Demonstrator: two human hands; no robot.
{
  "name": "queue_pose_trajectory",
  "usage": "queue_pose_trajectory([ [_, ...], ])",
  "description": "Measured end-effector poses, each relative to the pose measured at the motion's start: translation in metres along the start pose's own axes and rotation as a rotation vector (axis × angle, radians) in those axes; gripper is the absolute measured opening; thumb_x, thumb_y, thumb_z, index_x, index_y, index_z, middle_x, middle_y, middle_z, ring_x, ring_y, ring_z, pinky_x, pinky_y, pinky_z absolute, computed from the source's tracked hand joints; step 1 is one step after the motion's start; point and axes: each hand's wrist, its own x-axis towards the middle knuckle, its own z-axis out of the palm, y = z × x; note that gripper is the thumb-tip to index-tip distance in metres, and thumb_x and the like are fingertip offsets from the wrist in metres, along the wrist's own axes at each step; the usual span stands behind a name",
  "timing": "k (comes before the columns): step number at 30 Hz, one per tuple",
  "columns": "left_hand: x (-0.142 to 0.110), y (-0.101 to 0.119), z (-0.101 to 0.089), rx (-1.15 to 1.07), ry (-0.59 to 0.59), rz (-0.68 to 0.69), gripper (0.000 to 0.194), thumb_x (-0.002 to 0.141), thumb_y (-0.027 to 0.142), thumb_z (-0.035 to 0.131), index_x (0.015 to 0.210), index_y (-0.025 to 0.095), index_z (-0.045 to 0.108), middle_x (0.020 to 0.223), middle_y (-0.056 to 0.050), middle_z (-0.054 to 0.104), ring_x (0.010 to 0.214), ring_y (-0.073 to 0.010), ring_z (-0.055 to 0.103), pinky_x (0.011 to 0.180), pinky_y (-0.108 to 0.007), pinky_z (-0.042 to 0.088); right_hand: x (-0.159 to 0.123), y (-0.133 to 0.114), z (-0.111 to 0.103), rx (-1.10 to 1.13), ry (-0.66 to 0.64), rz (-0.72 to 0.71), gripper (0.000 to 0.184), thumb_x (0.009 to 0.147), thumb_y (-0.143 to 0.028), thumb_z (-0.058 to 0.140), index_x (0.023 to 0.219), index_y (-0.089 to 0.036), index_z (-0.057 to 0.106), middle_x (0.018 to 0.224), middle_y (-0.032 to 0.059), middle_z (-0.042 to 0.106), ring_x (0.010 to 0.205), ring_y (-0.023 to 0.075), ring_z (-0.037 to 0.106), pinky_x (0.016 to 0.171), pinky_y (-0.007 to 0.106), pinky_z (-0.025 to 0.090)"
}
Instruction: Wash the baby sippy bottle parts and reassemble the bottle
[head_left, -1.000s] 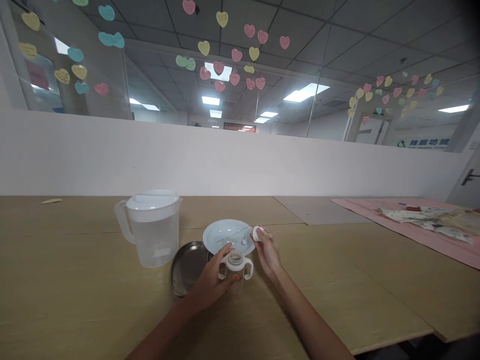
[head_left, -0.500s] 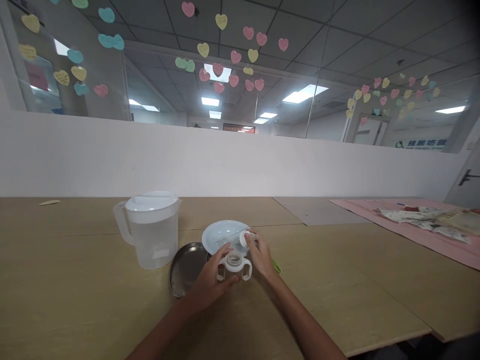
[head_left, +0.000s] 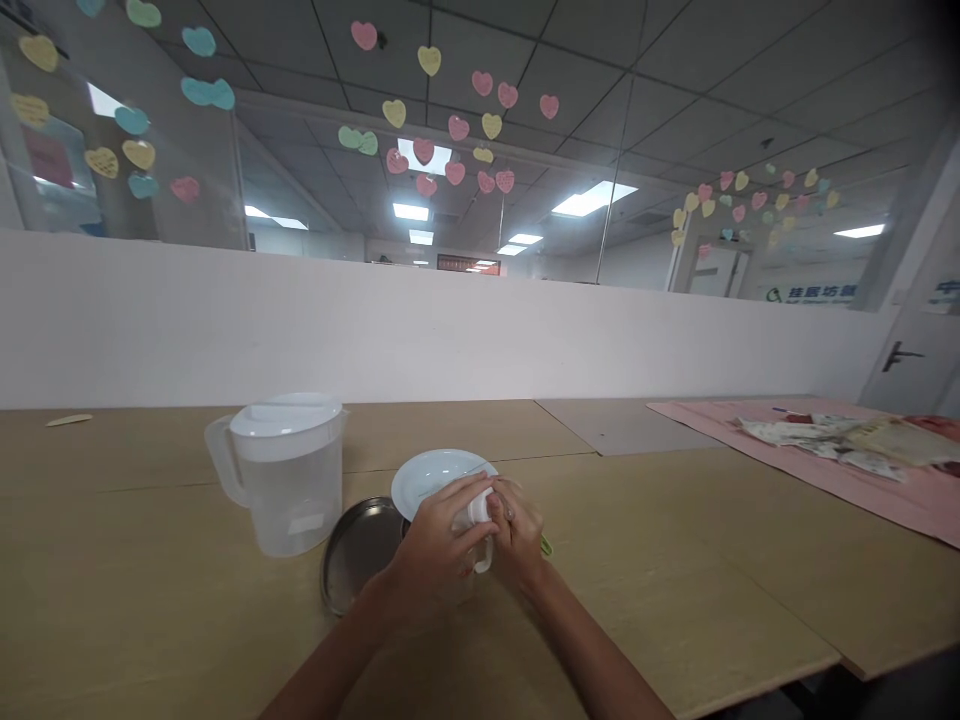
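My left hand (head_left: 435, 538) is wrapped around a small two-handled baby bottle (head_left: 486, 556), covering most of its body. One curved white handle shows below the fingers. The white cap (head_left: 478, 506) sits at the bottle's mouth, and the fingers of my right hand (head_left: 519, 528) are closed on it. Whether the cap is seated cannot be made out. Just behind the hands is a shallow pale-blue bowl (head_left: 412, 475) with a thin clear stick or tube across it. To the left of the left hand lies a round steel dish (head_left: 358, 555).
A lidded clear plastic pitcher (head_left: 296, 500) holding water stands left of the steel dish. Something green (head_left: 546, 546) pokes out behind my right wrist. On the right, a pink cloth (head_left: 825, 470) carries packets. A white wall (head_left: 435, 340) with glass above backs the table (head_left: 675, 560).
My right hand has brought the cap down from beside the bottle onto its mouth. The left hand has closed further around the bottle. The view has shifted slightly right.
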Motion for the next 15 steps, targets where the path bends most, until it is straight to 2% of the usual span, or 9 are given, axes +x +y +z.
queue_pose_trajectory([
  [3,0.0,0.005,-0.012,-0.073,-0.036,-0.018,0.042,0.072,0.04,0.059,0.112,0.026,0.058,0.12,-0.002,0.056,0.111,-0.022,0.05,0.098,-0.035,0.037,0.001,-0.001,-0.001,0.051,-0.015,-0.007,0.027,0.086,-0.032,0.038,0.094,-0.022,0.061,0.086,0.0084,0.064,0.088,0.0205,0.058,0.078,0.041,0.047],
  [6,-0.002,0.01,-0.021,-0.134,-0.081,-0.057,0.043,0.071,0.04,0.061,0.111,0.025,0.058,0.119,-0.002,0.057,0.11,-0.0226,0.05,0.097,-0.036,0.038,0.001,-0.006,-0.001,0.17,-0.058,0.079,0.029,0.087,-0.033,0.036,0.09,-0.021,0.062,0.086,0.0074,0.064,0.087,0.0198,0.058,0.08,0.038,0.045],
  [9,-0.004,0.01,-0.021,-0.232,-0.092,-0.102,0.042,0.071,0.038,0.061,0.111,0.025,0.058,0.119,-0.002,0.057,0.111,-0.0222,0.049,0.097,-0.035,0.038,0.0,-0.011,0.002,0.344,-0.04,0.257,0.034,0.087,-0.038,0.035,0.083,-0.019,0.064,0.082,0.0061,0.065,0.079,0.0183,0.058,0.072,0.033,0.046],
  [12,-0.006,0.007,-0.015,-0.363,-0.065,-0.159,0.042,0.072,0.036,0.061,0.112,0.022,0.058,0.118,-0.003,0.058,0.11,-0.0218,0.051,0.096,-0.033,0.039,-0.001,-0.012,0.008,0.517,0.047,0.486,0.04,0.083,-0.046,0.04,0.074,-0.016,0.064,0.069,0.0038,0.063,0.063,0.0156,0.057,0.059,0.027,0.045],
  [15,-0.007,-0.001,-0.011,-0.499,0.041,-0.251,0.046,0.071,0.036,0.061,0.113,0.018,0.056,0.116,-0.005,0.058,0.107,-0.0225,0.052,0.091,-0.032,0.042,0.004,-0.011,0.01,0.61,0.154,0.653,0.047,0.081,-0.052,0.039,0.065,-0.015,0.064,0.058,0.004,0.061,0.06,0.0169,0.057,0.058,0.027,0.044],
])
